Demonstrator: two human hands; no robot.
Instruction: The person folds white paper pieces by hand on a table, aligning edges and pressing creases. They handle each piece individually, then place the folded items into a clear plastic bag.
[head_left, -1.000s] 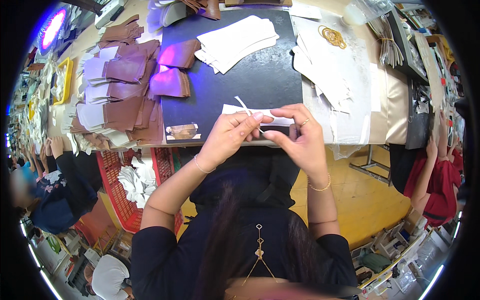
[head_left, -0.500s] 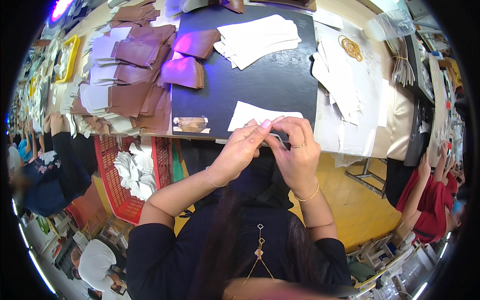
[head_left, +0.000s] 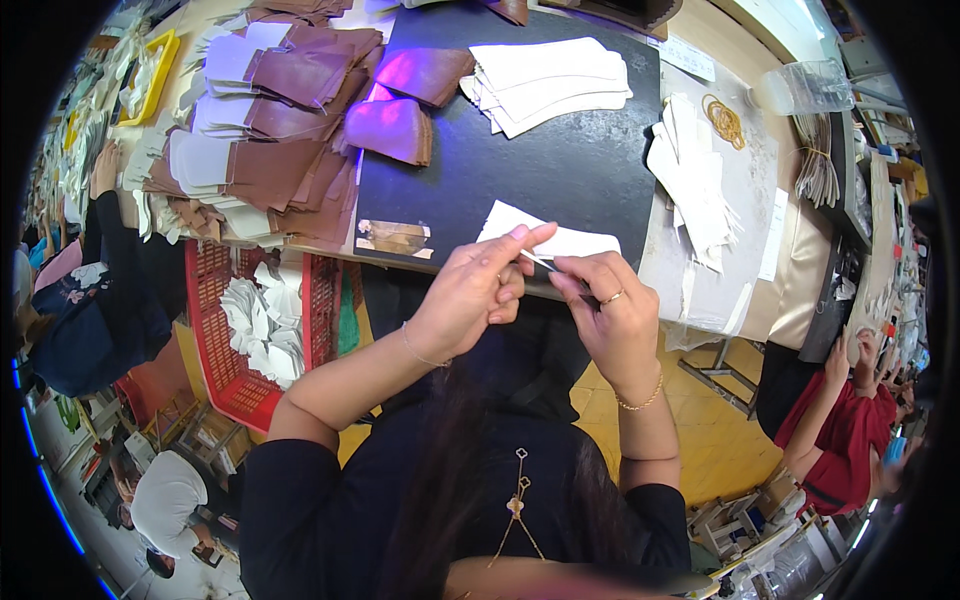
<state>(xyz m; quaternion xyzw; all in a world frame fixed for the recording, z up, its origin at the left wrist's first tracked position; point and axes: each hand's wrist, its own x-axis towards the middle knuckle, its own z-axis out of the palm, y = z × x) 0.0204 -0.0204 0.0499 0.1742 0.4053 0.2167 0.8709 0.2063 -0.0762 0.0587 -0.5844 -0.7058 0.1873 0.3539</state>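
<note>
My left hand (head_left: pixel 478 287) is closed, its thumb pressed along the index finger and the other fingers curled. My right hand (head_left: pixel 612 312) pinches a thin white strip (head_left: pixel 538 261) with thumb and index finger. The strip spans the small gap to my left fingertips, which close on its other end. Just beyond my fingers, a white cut piece (head_left: pixel 570 240) lies near the front edge of the black board (head_left: pixel 520 175); my left fingers cover part of it. Farther up the board lies a fanned stack of white pieces (head_left: pixel 548 82).
Brown leather pieces (head_left: pixel 295 125) lie in heaps at the left. More white pieces (head_left: pixel 690 180) and rubber bands (head_left: pixel 723 121) are on the right. A red basket (head_left: pixel 325 310) holding white pieces sits below the table edge. A clear plastic container (head_left: pixel 805 88) stands at the far right.
My hands have drawn slightly apart, and the thin white strip now shows between them. The whole view has shifted, with the table contents appearing farther right.
</note>
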